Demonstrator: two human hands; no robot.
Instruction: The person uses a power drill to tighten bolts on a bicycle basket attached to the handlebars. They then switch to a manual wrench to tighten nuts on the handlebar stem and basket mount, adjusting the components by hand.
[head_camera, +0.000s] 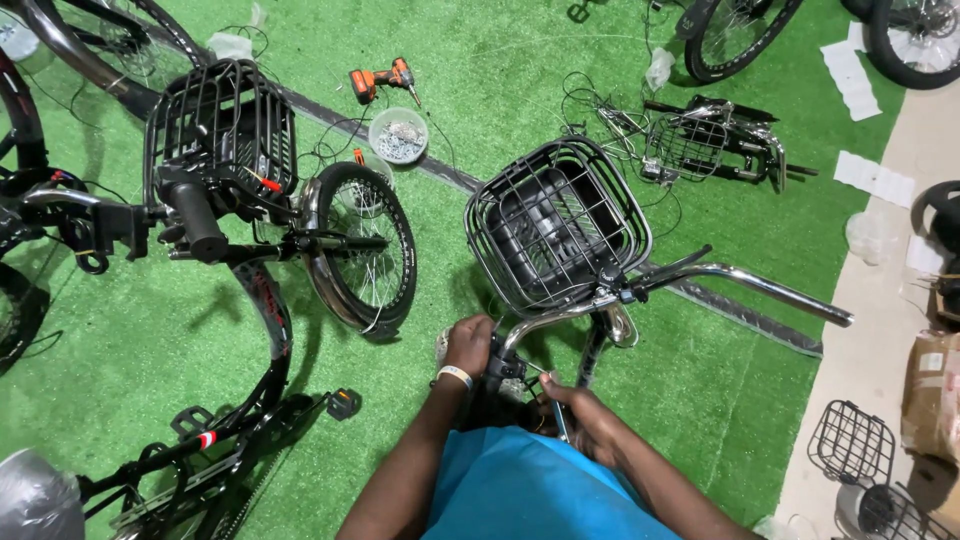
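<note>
Working at the left end of the chrome curved handlebar (640, 290): left hand (468, 345) is wrapped closed around the black rubber grip (497, 365), right hand (585, 415) pinches a slim metal tool (560, 420) just beside it, low against the blue shirt (530, 490). Black wire front basket (555, 225) is already mounted ahead of the bar, whose right end is bare tube, so I judge the bike part-built. Floor is green artificial turf (500, 70) bordered by pale tile on the right, with a second black bicycle (240, 270), an orange cordless drill (380, 80), a clear tub of screws (398, 133) and spare baskets scattered around.
</note>
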